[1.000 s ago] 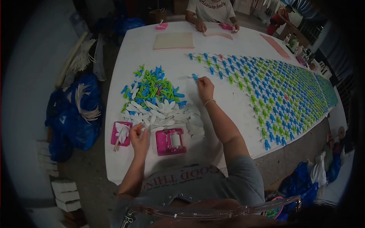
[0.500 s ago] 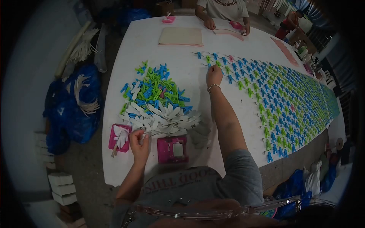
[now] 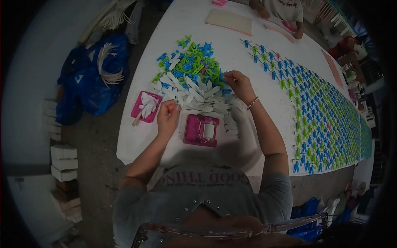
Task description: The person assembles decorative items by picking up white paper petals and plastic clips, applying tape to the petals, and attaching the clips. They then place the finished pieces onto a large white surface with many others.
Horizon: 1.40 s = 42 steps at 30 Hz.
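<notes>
**Picking the next clip**

The right hand (image 3: 239, 82) is back at the heap of blue and green plastic clips (image 3: 191, 62), upper middle of the frame. Half a second ago it reached to the laid-out rows of clips (image 3: 314, 115). Its fingers are bent together; whether they grip a clip I cannot tell. The left hand (image 3: 167, 118) pinches a white petal-shaped piece (image 3: 176, 108), left of centre. Next, I judge, one clip must be pulled free and brought to this piece.

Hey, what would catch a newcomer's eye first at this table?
Most likely the long carpet of blue and green plastic pieces in neat rows, filling the right side of the white table. Then the loose heap of blue and green pieces fringed by white petal-shaped cutouts, with the right hand at its edge and the left hand nearer.
</notes>
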Tool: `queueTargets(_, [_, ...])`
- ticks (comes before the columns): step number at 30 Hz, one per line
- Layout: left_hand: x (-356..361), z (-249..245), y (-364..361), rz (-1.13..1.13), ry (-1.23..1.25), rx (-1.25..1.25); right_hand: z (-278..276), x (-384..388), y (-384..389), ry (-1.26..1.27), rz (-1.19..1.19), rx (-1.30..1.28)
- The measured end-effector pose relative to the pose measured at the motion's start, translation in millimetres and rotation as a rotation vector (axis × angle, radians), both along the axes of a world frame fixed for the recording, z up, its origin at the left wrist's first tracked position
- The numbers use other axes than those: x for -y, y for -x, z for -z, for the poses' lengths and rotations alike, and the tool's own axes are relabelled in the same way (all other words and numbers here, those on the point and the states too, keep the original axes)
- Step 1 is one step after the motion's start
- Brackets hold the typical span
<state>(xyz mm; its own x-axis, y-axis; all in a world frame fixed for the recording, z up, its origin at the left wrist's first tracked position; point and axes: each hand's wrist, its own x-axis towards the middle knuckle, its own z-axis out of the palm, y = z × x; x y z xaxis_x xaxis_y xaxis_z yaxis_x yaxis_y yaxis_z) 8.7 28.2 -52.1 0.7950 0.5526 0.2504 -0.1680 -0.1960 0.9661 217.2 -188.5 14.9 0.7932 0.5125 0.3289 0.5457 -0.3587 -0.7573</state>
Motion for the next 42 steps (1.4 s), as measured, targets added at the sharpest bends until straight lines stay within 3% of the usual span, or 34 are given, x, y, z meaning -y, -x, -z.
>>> queueTargets(2, [1.3,2.1,-1.1,-0.011,0.018,0.045,-7.4,-10.9,20.1,-0.002,-0.153,0.066])
queueTargets(4, [0.2,3.6,-0.9,-0.019,0.038,0.093,-5.3,-16.9,29.0,0.265,-0.224,0.446])
queueTargets(8, [-3.8,3.5,1.3,-0.074,-0.16,0.138,-2.3,-19.8,37.6,0.444,-0.214,0.449])
queueTargets(11, [-6.7,-0.5,3.4,-0.045,-0.219,0.141,-8.8,-10.6,46.8,0.478,-0.182,0.374])
queueTargets(13, [-2.9,-19.1,6.3,-0.002,-0.244,0.113,-22.8,-0.3,65.7,0.282,-0.156,0.206])
queueTargets(15, [16.8,-51.9,8.5,0.283,0.055,0.045,-34.6,3.7,93.2,0.189,-0.17,0.145])
queueTargets(16, [25.5,-64.9,8.5,0.281,0.063,0.036,-37.9,5.4,107.9,0.092,-0.18,0.088])
queueTargets(18, [37.2,-80.4,5.8,0.528,0.347,-0.019,-40.1,7.6,135.4,0.047,-0.194,-0.049])
queueTargets(22, [33.9,-68.3,-1.2,0.686,0.467,-0.113,-27.1,9.2,165.4,-0.185,-0.129,-0.399])
queueTargets(26, [32.0,-62.5,1.9,0.673,0.271,-0.126,-14.3,15.9,171.3,-0.047,-0.109,-0.355])
queueTargets(28, [29.7,-57.6,3.1,0.657,0.178,-0.136,-7.8,15.3,172.0,0.018,-0.141,-0.116])
queueTargets(30, [26.5,-54.8,5.5,0.621,-0.008,-0.121,4.5,13.4,172.1,0.014,-0.129,-0.078])
queueTargets(38, [22.3,-49.2,12.2,0.538,-0.205,-0.034,14.2,8.4,171.2,0.029,-0.138,0.021])
queueTargets(40, [21.4,-44.8,12.7,0.538,-0.188,0.012,12.7,12.5,169.4,0.062,-0.184,0.186])
queueTargets(42, [20.3,-51.8,15.1,0.57,-0.41,-0.013,9.9,20.3,167.6,0.088,-0.207,0.194])
